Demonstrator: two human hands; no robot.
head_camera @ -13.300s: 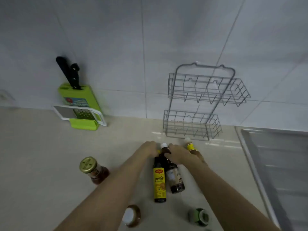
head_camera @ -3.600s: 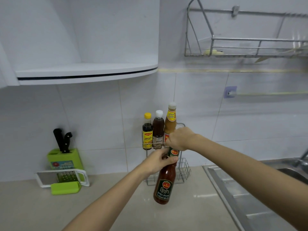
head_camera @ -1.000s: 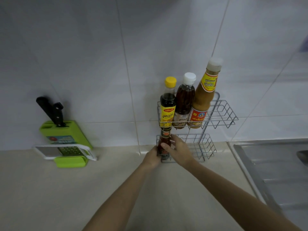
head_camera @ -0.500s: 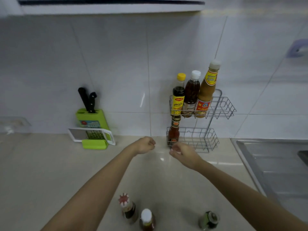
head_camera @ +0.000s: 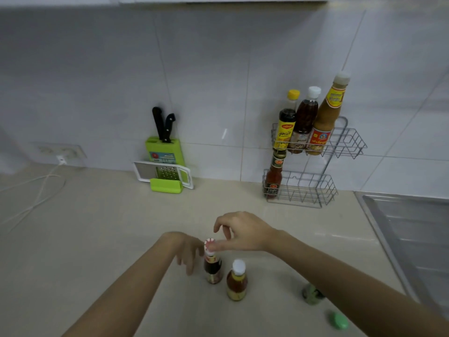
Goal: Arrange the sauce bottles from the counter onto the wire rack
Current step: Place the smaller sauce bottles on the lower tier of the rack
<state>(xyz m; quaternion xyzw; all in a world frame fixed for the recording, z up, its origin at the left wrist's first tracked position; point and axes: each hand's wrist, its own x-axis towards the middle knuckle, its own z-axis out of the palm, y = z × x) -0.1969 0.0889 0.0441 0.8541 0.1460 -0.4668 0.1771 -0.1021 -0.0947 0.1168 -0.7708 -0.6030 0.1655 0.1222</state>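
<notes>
The wire rack (head_camera: 313,190) stands against the tiled wall. Its upper tier holds a yellow-capped dark bottle (head_camera: 286,122), a white-capped dark bottle (head_camera: 305,117) and a tall orange-brown bottle (head_camera: 326,117). A red chili sauce bottle (head_camera: 273,176) stands at the left end of the lower tier. On the counter, close to me, are a small dark bottle with a red-and-white cap (head_camera: 212,266) and a white-capped orange sauce bottle (head_camera: 237,280). My right hand (head_camera: 243,232) hovers over the small bottle, thumb touching its cap, fingers apart. My left hand (head_camera: 187,249) is open beside it.
A green-lidded jar (head_camera: 312,294) and a loose green cap (head_camera: 339,319) lie under my right forearm. A green knife block (head_camera: 164,152) with a grater (head_camera: 167,173) sits at the wall. A white cable (head_camera: 41,188) trails at left. The steel sink (head_camera: 413,229) borders the right.
The view has tilted down and left. Both hands have drawn back from the rack to the small red-and-white-capped bottle; the red chili sauce bottle stays in the lower tier.
</notes>
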